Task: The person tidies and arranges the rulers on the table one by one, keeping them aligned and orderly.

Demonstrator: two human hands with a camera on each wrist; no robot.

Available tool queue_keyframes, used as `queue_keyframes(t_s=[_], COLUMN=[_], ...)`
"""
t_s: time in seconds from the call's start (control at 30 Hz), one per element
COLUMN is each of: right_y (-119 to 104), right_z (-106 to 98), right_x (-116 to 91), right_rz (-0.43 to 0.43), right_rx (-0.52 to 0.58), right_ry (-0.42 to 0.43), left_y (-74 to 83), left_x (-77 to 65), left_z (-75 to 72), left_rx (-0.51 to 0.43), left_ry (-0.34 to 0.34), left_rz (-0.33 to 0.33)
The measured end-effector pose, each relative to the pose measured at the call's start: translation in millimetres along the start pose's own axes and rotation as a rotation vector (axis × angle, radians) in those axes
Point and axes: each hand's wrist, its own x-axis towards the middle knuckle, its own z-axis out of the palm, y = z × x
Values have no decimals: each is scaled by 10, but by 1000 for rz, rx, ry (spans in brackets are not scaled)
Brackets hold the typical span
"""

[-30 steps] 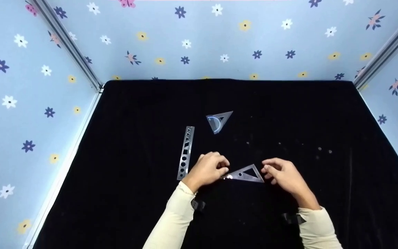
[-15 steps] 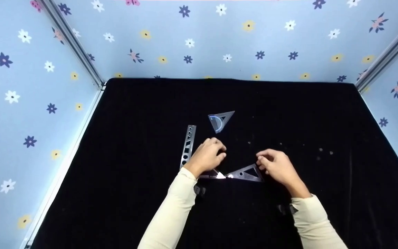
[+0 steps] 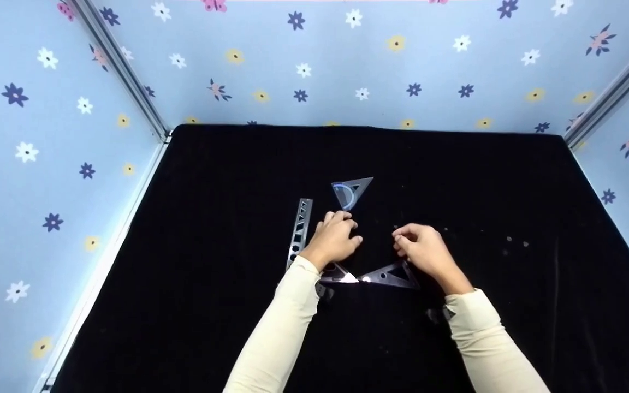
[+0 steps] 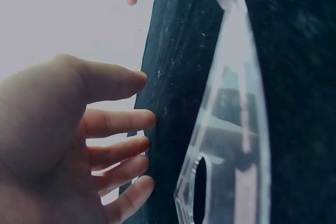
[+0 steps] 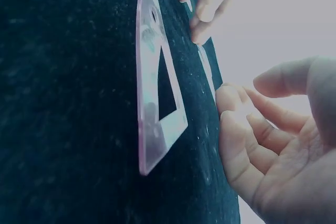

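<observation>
My left hand (image 3: 333,237) is over the cloth with fingers extended, its fingertips just below a clear set square with a blue protractor arc (image 3: 343,195). In the left wrist view its fingers (image 4: 121,123) are spread and hold nothing. My right hand (image 3: 426,248) hovers above the right-hand clear set square (image 3: 391,282), fingers loosely bent with nothing between them. That set square meets another, left-hand one (image 3: 349,278) tip to tip; my left wrist partly covers the latter. A clear stencil ruler (image 3: 296,242) lies left of my left hand, its lower end hidden by the sleeve.
Black cloth (image 3: 489,180) covers the table, with small pale specks (image 3: 526,244) at the right. Blue flowered panels (image 3: 347,65) stand at the back and both sides, joined by metal posts (image 3: 123,71).
My left hand has moved up and away from the left-hand set square, uncovering part of it, toward the protractor set square. My right hand has moved up and left, off the right-hand set square's edge.
</observation>
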Motion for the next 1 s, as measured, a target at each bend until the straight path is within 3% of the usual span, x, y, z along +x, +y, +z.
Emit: queue_keyframes(t_s=[0.13, 0.8, 1.0], right_y=[-15, -221, -216], right_z=[-3, 54, 30], right_x=[86, 577, 665], right_rz=[-6, 29, -35], right_rx=[-20, -56, -179], right_ry=[6, 13, 28], left_y=[45, 33, 68], left_x=[50, 155, 172], left_z=[11, 15, 15], left_rx=[-41, -3, -1], left_ry=[0, -11, -24], left_rz=[-49, -188, -215])
